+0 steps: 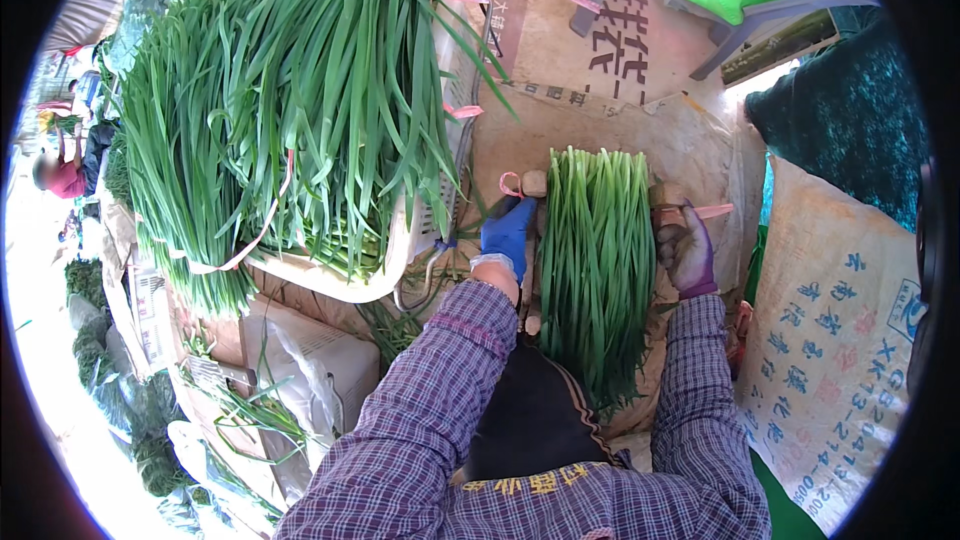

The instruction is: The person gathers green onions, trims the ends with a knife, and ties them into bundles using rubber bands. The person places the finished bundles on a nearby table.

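Note:
A large bundle of garlic chives [596, 255] lies in front of me between wooden posts, its pale cut ends pointing away. At its left side, my left hand [510, 229] wears a blue glove, its fingers at a wooden post beside a looped pink strap [510, 181]. My right hand [686, 251], in a purple glove, is on the bundle's right side by another wooden post [666, 195]. Its curled fingers pinch a pink plastic strap [712, 211], whose end sticks out to the right. How the strap runs near the bundle is hidden.
At the left, a white plastic basket [390, 270] is heaped with chives [322, 82], some tied with pink straps. Printed sacking [600, 112] lies under the work. A grey plastic stool [720, 37] stands at upper right, a printed woven sack [825, 360] at right. A person [67, 176] is far left.

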{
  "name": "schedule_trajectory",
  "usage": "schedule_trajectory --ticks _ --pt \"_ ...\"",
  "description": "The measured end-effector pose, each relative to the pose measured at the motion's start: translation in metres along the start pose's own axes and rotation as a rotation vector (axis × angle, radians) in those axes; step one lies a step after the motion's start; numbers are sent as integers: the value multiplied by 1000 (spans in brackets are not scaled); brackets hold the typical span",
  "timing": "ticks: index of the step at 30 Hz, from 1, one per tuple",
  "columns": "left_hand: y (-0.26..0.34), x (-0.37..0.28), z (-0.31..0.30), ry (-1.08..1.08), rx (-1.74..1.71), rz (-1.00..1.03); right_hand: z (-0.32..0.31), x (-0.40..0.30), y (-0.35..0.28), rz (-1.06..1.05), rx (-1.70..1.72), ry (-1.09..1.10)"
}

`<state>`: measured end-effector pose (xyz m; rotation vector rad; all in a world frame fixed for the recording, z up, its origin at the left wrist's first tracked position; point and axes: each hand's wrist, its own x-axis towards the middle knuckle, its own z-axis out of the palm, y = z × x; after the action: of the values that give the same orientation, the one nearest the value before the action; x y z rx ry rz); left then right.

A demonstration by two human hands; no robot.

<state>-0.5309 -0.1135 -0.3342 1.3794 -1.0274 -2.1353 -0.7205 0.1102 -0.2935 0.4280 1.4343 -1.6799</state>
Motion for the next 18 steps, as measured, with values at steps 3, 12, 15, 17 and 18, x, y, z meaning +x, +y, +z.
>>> schedule_trajectory --ticks 3,12,15,17,18 --pt "6 -5 1 -5 24 41 6 -5 1 -73 34 22" --pt "23 -28 10 94 169 19 2 -5 3 -103 47 12" --pt "14 -43 18 139 80 27 -5 -1 7 -147 83 -26" --pt "6 -49 31 153 -7 61 2 -7 10 -220 -17 -57" --pt "2 -51 36 149 -26 88 13 -14 9 -254 -70 -79"
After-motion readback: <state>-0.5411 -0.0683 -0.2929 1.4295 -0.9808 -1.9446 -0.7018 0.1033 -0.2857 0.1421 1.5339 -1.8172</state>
